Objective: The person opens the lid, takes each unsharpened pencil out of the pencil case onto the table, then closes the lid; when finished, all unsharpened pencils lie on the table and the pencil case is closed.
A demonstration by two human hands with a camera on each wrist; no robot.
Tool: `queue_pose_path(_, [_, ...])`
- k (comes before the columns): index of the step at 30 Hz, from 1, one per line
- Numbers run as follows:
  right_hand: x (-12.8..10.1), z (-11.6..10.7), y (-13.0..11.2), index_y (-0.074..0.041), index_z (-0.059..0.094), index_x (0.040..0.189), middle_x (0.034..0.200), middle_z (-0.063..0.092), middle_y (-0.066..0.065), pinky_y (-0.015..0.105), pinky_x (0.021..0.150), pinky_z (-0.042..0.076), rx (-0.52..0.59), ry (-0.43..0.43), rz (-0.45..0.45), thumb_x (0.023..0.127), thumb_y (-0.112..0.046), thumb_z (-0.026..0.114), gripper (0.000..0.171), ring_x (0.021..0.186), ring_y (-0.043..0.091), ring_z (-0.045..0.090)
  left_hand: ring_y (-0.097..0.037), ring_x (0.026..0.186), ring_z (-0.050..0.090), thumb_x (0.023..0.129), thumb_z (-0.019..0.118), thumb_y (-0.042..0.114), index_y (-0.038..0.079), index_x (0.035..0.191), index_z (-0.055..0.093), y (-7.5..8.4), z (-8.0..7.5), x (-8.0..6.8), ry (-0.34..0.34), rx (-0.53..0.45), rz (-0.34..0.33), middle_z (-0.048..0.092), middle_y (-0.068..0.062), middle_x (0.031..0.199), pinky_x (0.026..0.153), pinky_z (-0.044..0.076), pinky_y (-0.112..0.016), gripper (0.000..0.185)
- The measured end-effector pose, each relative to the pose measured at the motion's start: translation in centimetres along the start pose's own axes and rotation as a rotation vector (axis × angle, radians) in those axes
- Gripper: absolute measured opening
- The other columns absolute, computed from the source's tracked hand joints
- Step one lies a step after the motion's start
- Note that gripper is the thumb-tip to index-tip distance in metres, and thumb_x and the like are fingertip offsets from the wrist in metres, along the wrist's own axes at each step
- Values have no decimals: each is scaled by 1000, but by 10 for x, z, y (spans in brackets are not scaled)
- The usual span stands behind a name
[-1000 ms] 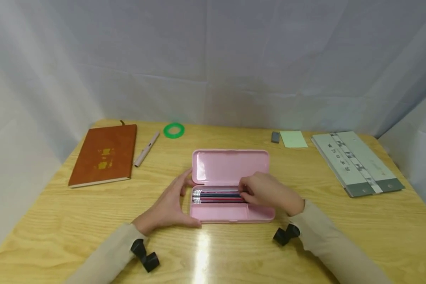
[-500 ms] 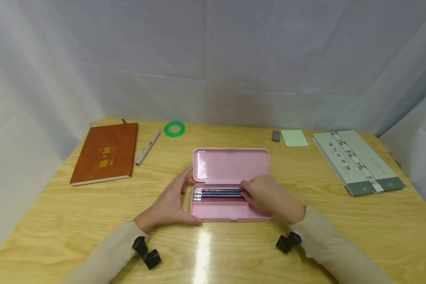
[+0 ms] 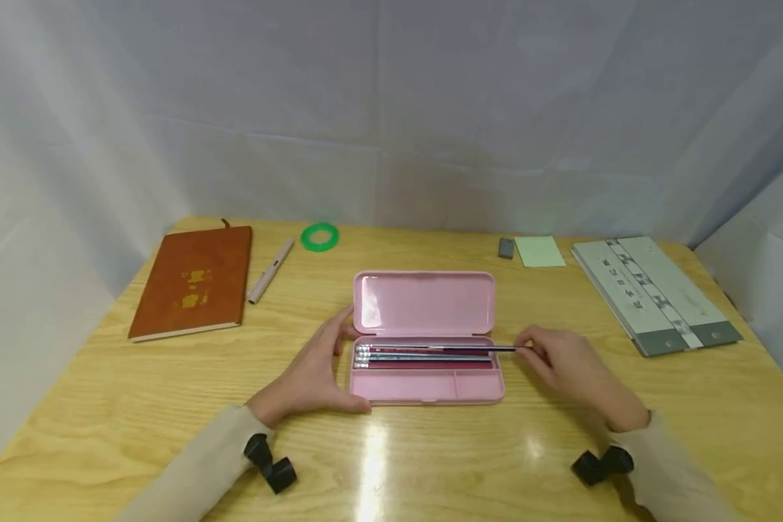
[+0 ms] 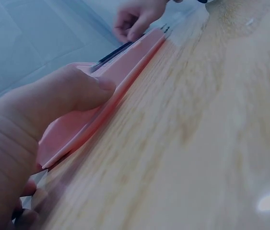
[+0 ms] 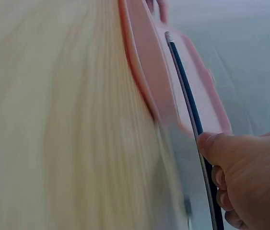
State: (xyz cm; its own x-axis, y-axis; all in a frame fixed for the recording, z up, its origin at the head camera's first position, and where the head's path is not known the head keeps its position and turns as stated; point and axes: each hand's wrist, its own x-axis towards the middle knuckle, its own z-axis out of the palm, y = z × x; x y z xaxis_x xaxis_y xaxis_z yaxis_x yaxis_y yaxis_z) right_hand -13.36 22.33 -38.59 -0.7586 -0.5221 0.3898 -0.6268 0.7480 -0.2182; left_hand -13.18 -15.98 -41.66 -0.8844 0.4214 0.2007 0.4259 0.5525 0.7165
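A pink pencil case [image 3: 401, 388] lies open on the table, its lid [image 3: 424, 303] folded back. Several pencils [image 3: 424, 364] lie side by side in its rear compartment, metal ferrules to the left. My left hand [image 3: 308, 373] grips the case's left end, thumb at the front edge and fingers toward the back. Right of the case, my right hand [image 3: 570, 367] pinches one dark pencil [image 5: 186, 93] by its right end. That pencil slants over the case, its eraser end pointing left in the head view. The two front compartments hold nothing visible.
At the back left lie a brown notebook [image 3: 192, 283], a pale pen [image 3: 270, 271] and a green tape ring [image 3: 307, 239]. A grey eraser [image 3: 505, 248], light green sticky notes [image 3: 539, 251] and a pale grey-green notebook [image 3: 652, 293] sit at the back right.
My right hand has moved right, out of the case, drawing one pencil partly past its right edge. The left hand stays at the case's left end.
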Motion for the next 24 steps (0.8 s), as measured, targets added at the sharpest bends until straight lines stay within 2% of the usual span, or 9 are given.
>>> queue_pose_path(6, [-49, -24, 38, -12, 66, 87, 59, 41, -16, 20, 49, 28, -61, -25, 190, 85, -9, 71, 6, 52, -4, 28, -14, 91, 42, 44, 92, 43, 17, 154, 15, 0, 0, 0, -7, -2, 13, 54, -2, 120, 78, 41, -28, 137])
queue_pose_path(12, [-69, -28, 49, -15, 65, 86, 57, 41, -15, 21, 49, 28, -82, -70, 251, 85, -10, 70, 7, 50, -4, 29, -15, 91, 42, 43, 92, 38, 12, 154, 16, 1, -3, 0, -6, 3, 45, 53, -5, 118, 78, 41, -29, 137])
queue_pose_path(15, [-65, -22, 45, -13, 66, 91, 58, 40, -14, 21, 48, 29, -55, -104, 262, 86, -10, 70, 8, 50, -3, 30, -15, 92, 42, 43, 91, 38, 10, 154, 15, 1, -4, 1, -12, 5, 53, 52, -6, 118, 79, 41, -30, 137])
queue_pose_path(18, [-50, -16, 35, -10, 64, 100, 61, 44, -13, 21, 49, 32, -11, -129, 258, 87, -10, 68, 14, 51, -3, 34, -15, 93, 42, 44, 91, 40, 11, 154, 14, 0, -4, 1, -15, 7, 56, 51, -5, 119, 80, 41, -30, 137])
queue_pose_path(21, [-30, -8, 22, -7, 62, 105, 63, 47, -13, 21, 51, 35, 26, -116, 201, 87, -9, 68, 20, 53, -2, 37, -15, 93, 42, 44, 91, 40, 11, 154, 14, -1, -2, 1, -16, 8, 60, 51, -5, 120, 80, 41, -29, 137])
queue_pose_path(24, [-8, 4, 7, -8, 64, 102, 62, 46, -14, 20, 51, 35, 68, -83, 103, 86, -9, 69, 17, 54, -3, 37, -15, 92, 42, 44, 92, 38, 10, 153, 15, -1, -1, 2, -14, 6, 63, 51, -5, 119, 80, 41, -29, 137])
